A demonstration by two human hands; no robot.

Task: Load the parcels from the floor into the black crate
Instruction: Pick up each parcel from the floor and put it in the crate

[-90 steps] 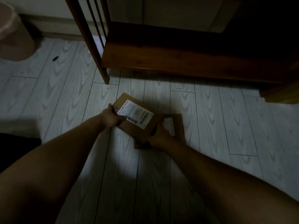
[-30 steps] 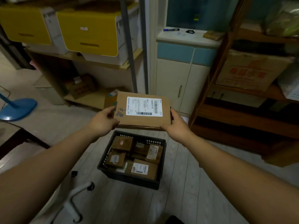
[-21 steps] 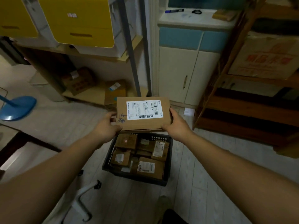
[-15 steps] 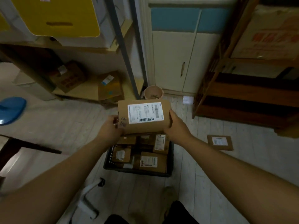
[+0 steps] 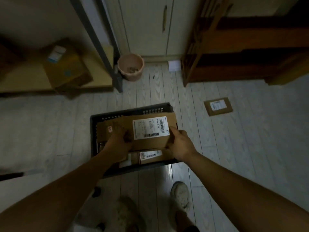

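Observation:
I hold a brown cardboard parcel [image 5: 150,144] with a white barcode label over the black crate [image 5: 93,131] on the floor. My left hand [image 5: 119,143] grips the parcel's left end and my right hand [image 5: 179,144] grips its right end. The parcel sits low, inside the crate's rim, above other brown parcels; one labelled parcel [image 5: 150,156] shows at the crate's near side. Another flat brown parcel [image 5: 218,106] with a white label lies on the floor to the right of the crate.
A pink bucket [image 5: 131,66] stands by a grey shelf post [image 5: 107,52]. A cardboard box [image 5: 66,69] sits on a low shelf at left. A wooden rack [image 5: 234,47] stands at right. My shoe [image 5: 179,192] is near the crate's front.
I lifted the parcel off the floor, carried it to the crate and lowered it into the crate. The view has tilted down over the crate.

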